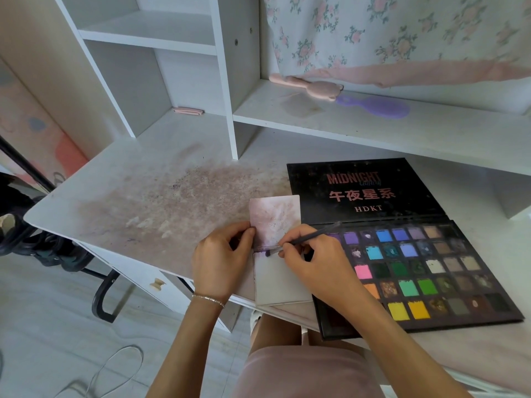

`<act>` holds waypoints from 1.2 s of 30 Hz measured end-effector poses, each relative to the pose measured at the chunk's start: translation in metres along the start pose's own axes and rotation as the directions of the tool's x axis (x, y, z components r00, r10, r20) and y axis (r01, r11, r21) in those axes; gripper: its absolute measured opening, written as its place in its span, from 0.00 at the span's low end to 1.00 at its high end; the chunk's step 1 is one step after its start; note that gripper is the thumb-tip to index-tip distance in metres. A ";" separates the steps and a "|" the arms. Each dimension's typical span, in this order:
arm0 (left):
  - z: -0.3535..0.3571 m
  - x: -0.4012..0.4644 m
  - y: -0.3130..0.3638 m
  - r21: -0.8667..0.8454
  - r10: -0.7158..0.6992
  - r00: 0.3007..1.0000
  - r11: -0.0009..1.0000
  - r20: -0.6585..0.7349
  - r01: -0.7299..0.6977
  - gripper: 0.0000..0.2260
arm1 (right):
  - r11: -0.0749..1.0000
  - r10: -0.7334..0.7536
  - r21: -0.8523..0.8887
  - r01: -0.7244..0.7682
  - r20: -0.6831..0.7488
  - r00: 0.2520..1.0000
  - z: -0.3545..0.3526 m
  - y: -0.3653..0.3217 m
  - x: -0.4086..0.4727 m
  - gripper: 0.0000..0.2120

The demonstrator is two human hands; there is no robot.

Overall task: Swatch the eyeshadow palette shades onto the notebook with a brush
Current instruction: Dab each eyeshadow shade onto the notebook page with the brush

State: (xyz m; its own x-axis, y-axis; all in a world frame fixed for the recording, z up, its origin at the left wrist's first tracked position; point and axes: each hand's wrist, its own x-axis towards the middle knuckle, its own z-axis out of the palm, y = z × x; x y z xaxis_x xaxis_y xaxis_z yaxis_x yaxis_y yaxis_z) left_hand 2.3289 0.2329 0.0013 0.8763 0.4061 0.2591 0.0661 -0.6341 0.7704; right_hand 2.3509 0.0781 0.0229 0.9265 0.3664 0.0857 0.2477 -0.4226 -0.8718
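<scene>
A small open notebook [280, 278] lies at the desk's front edge, its upper page smudged with purple and its lower page nearly blank. My left hand [221, 262] pinches the notebook's left edge near the fold. My right hand [313, 259] grips a thin dark brush [311, 236], whose purple tip touches the top left of the lower page. The big open eyeshadow palette [422, 271] lies just right of the notebook, with many coloured pans and a black lid lying flat behind them.
The white desk [149, 196] is stained with pinkish-purple powder left of the notebook. A pink brush [307, 85] and a purple hairbrush [376, 106] lie on the shelf behind. A small pink item [188, 111] sits in the left cubby. A chair base stands lower left.
</scene>
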 end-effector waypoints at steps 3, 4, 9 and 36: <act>0.000 0.000 0.000 0.000 -0.008 1.000 1.000 0.003 0.008 0.06 | 1.000 -0.002 -0.002 0.002 -0.002 1.000 0.000 0.000 0.000 0.13; 0.000 0.000 0.000 0.001 -0.008 1.000 1.000 0.007 0.008 0.06 | 1.000 0.003 -0.004 -0.003 0.004 1.000 0.000 0.000 0.000 0.12; 0.000 0.000 -0.001 0.005 -0.003 1.000 1.000 0.000 0.003 0.06 | 1.000 -0.009 -0.009 0.009 0.002 1.000 0.000 -0.001 0.000 0.13; -0.001 0.001 0.001 0.011 -0.001 1.000 1.000 0.000 0.001 0.05 | 0.926 0.011 0.374 0.047 -0.151 0.988 -0.019 -0.001 -0.002 0.11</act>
State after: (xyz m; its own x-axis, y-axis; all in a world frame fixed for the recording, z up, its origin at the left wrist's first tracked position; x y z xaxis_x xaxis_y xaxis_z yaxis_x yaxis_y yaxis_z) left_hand 2.3291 0.2335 0.0027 0.8762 0.4070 0.2581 0.0726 -0.6410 0.7641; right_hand 2.3543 0.0626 0.0329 0.9613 0.2323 0.1484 0.1673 -0.0636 -0.9839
